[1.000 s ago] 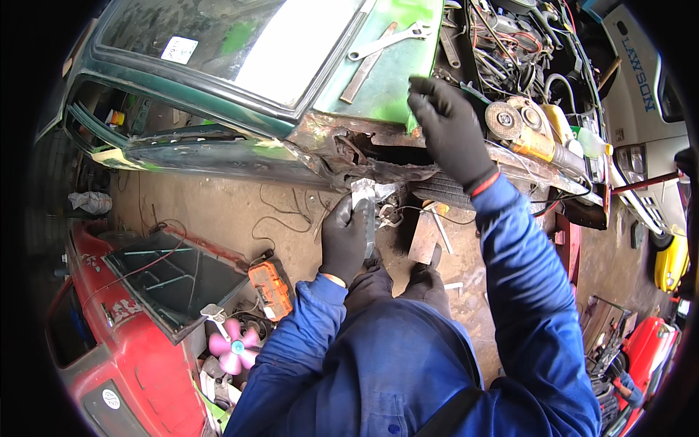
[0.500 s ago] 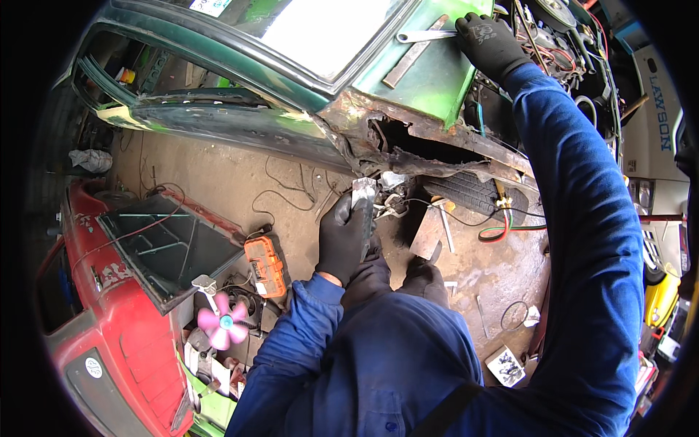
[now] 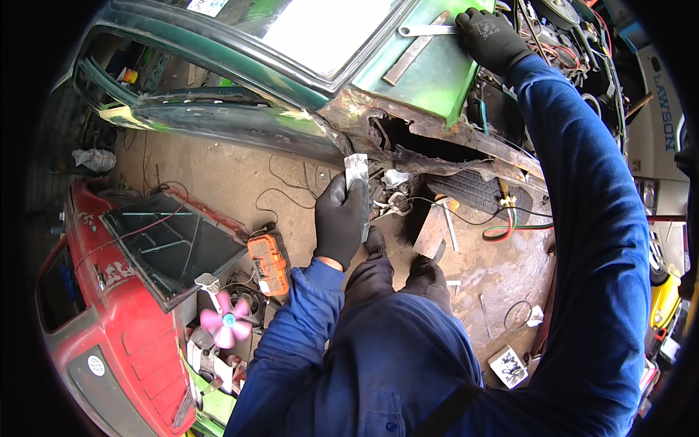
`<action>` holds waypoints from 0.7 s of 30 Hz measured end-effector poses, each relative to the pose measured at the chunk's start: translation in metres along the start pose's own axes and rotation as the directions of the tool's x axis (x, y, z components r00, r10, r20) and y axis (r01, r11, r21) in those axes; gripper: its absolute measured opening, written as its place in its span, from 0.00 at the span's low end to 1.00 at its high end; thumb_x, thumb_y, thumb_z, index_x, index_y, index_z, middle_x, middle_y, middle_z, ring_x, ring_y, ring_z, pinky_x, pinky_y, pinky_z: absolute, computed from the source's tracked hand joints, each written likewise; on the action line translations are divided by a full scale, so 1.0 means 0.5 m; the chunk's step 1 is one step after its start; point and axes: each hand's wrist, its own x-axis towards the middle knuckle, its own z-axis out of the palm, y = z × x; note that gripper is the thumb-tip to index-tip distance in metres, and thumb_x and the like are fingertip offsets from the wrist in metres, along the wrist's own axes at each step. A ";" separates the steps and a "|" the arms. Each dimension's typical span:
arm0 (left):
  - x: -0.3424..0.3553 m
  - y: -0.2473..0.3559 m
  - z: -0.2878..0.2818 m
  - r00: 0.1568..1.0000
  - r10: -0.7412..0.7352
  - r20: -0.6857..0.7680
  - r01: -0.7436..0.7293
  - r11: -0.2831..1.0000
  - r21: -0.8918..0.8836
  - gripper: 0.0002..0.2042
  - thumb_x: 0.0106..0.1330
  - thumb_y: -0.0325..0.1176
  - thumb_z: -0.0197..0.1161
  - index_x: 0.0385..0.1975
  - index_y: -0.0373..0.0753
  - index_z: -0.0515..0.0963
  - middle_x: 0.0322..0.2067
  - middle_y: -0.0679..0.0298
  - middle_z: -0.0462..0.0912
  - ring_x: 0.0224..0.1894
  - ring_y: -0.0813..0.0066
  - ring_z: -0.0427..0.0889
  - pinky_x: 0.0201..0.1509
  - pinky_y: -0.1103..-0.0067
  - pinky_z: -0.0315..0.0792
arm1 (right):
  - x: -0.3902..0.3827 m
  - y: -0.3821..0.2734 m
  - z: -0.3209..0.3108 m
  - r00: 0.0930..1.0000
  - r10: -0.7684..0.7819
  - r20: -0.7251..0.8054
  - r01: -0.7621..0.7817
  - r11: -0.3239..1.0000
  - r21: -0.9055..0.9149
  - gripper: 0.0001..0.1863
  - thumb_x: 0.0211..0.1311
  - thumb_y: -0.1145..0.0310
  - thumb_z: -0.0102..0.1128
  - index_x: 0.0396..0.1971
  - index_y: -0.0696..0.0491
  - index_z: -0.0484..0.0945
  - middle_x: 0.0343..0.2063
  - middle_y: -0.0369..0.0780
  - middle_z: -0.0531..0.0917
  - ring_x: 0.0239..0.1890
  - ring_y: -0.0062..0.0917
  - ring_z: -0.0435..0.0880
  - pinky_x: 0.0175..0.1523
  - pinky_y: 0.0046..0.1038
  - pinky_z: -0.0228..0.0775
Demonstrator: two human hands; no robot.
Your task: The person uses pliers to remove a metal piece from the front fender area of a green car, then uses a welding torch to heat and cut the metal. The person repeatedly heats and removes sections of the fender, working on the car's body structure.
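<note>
Left hand (image 3: 340,226), gloved in black, clenched around a flat grey metal bar (image 3: 356,171), with the bright end pointing away from the person, near the rusted edge of a green car body (image 3: 226,142); cannot tell whether touching. Right hand (image 3: 491,40), likewise gloved, closed over the far end of a wrench (image 3: 433,30) — ring end exposed on the left. Beneath the wrench, crossed by it, a flat rusty strip (image 3: 408,62) on a panel (image 3: 422,80) of mottled, unevenly painted green. Along the near edge of the panel, bare brown metal, torn open in a ragged dark hole (image 3: 437,146); under that, a tyre (image 3: 473,191). At upper right, an engine bay (image 3: 564,54) crowded with hoses and red wires.

Below, a stained concrete floor (image 3: 218,178), worn and patchy, with a looping dark cable (image 3: 273,195), an orange case (image 3: 269,264) and, just beside the feet, a rectangular metal plate (image 3: 431,231). At left, a red vehicle body (image 3: 138,342) with scraped paint — near it, a pink fan (image 3: 228,320). At lower right, a white box (image 3: 508,366) of small dark pieces.
</note>
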 end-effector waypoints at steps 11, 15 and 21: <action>0.033 0.057 0.067 0.965 0.232 0.122 -0.252 0.947 0.197 0.15 0.82 0.30 0.62 0.61 0.30 0.83 0.39 0.65 0.89 0.37 0.81 0.83 0.44 0.77 0.79 | -0.149 -0.177 -0.231 0.896 0.367 -0.249 -0.199 0.834 0.514 0.14 0.81 0.67 0.59 0.59 0.56 0.79 0.40 0.47 0.86 0.41 0.41 0.89 0.48 0.42 0.80; 0.080 0.086 0.122 0.904 0.354 0.240 -0.422 0.828 0.370 0.19 0.81 0.31 0.64 0.67 0.28 0.81 0.51 0.59 0.92 0.50 0.78 0.86 0.57 0.75 0.80 | -0.286 -0.321 -0.277 0.691 0.707 0.150 -0.394 0.195 0.898 0.16 0.83 0.70 0.56 0.64 0.57 0.79 0.44 0.46 0.88 0.42 0.36 0.91 0.49 0.34 0.81; 0.126 0.105 0.189 0.893 0.368 0.258 -0.449 0.750 0.486 0.22 0.78 0.34 0.63 0.68 0.32 0.81 0.58 0.50 0.91 0.58 0.66 0.91 0.64 0.72 0.79 | -0.408 -0.451 -0.212 0.665 0.730 0.159 -0.499 0.275 0.822 0.25 0.82 0.73 0.58 0.75 0.58 0.73 0.61 0.52 0.85 0.61 0.46 0.88 0.66 0.39 0.78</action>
